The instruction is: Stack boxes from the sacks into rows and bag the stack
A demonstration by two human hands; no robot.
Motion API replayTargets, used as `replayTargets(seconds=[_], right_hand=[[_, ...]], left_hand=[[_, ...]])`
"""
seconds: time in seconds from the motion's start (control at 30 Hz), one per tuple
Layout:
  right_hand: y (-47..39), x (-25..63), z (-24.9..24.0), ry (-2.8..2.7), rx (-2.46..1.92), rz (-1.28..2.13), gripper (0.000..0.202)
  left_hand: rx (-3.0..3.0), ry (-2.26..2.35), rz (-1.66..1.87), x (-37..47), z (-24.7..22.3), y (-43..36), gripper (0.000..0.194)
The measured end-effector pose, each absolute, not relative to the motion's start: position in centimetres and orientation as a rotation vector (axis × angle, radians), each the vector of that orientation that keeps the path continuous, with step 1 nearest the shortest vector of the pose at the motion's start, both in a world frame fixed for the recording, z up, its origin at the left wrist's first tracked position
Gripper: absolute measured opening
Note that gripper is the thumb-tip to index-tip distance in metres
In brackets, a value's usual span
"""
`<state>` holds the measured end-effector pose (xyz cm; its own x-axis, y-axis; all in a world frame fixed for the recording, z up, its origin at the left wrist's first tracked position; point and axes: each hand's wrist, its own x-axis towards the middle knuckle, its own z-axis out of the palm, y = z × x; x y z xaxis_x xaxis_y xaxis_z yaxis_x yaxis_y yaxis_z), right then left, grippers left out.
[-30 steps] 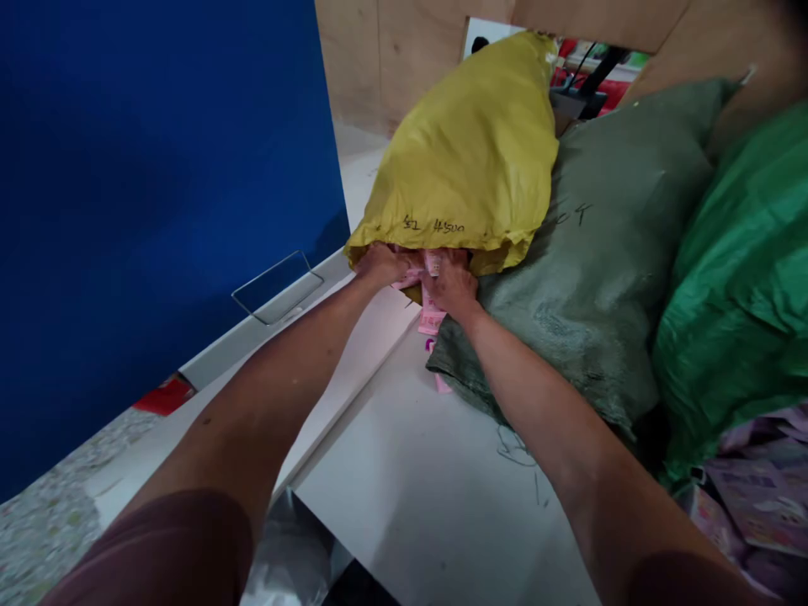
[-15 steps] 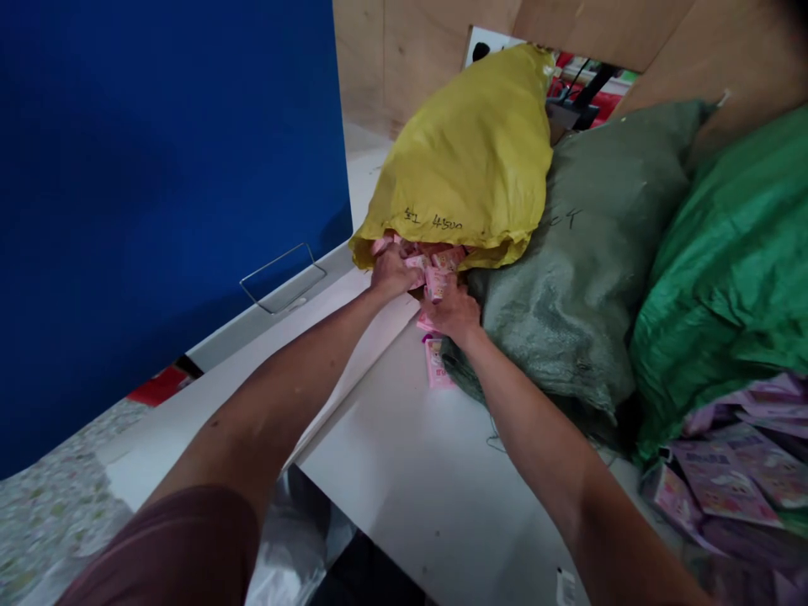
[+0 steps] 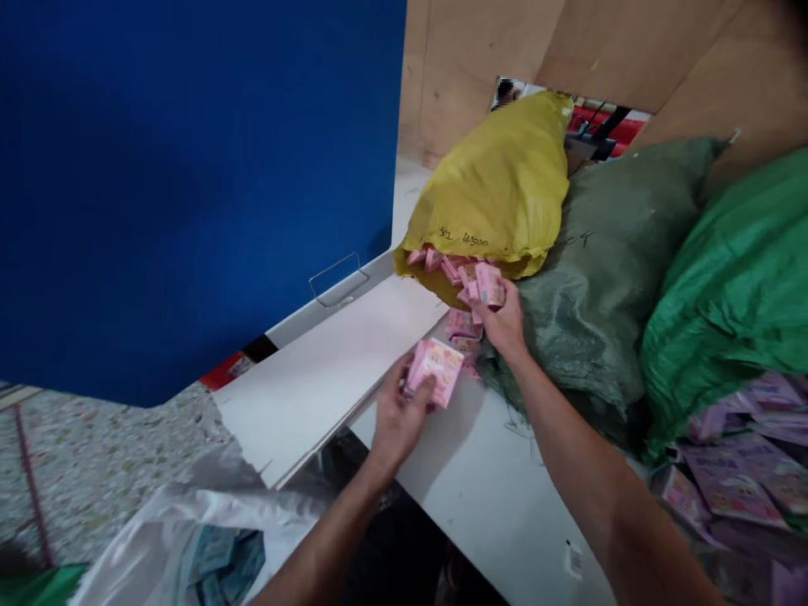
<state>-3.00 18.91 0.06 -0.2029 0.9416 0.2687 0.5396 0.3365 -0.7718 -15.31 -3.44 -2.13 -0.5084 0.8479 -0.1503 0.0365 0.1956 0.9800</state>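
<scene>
My left hand [image 3: 401,412] grips a pink printed packet [image 3: 438,370], perhaps a small stack of them, over the edge of the white table [image 3: 467,454]. At the mouth of a yellow woven sack [image 3: 492,185], my right hand [image 3: 502,316] is closed on more pink packets [image 3: 489,284]. The sack lies tilted with handwriting near its opening, and several pink packets show inside. Under my right hand, a few loose pink packets [image 3: 464,324] rest on the table.
A grey-green sack [image 3: 606,269] and a green sack [image 3: 738,278] lie to the right. Purple packets [image 3: 725,480] spill out at lower right. A blue panel [image 3: 208,185] stands at left. Below it, a white bag [image 3: 157,522] holds teal packets [image 3: 224,560].
My left hand has drawn back from the sack toward me with pink packets in it. My right hand is still by the opening, now holding packets raised. The view has shifted left.
</scene>
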Motion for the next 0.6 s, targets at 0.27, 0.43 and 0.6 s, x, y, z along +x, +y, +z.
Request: replayTargets(seconds=[0.27, 0.43, 0.6], right_hand=[[4.1, 1.7, 3.8, -1.711, -1.398, 0.632, 0.082], [-3.4, 0.8, -1.7, -1.697, -1.502, 0.741, 0.088], [-5.2, 0.4, -2.4, -2.091, -1.413, 0.908, 0.093]], left_hand=[[1.327, 2.247, 0.534, -12.8, -2.2, -6.2, 0.053], [1.358, 2.247, 0.547, -13.5, -1.8, -7.3, 0.060], [1.139, 2.034, 0.589, -15.1, -1.0, -6.9, 0.082]])
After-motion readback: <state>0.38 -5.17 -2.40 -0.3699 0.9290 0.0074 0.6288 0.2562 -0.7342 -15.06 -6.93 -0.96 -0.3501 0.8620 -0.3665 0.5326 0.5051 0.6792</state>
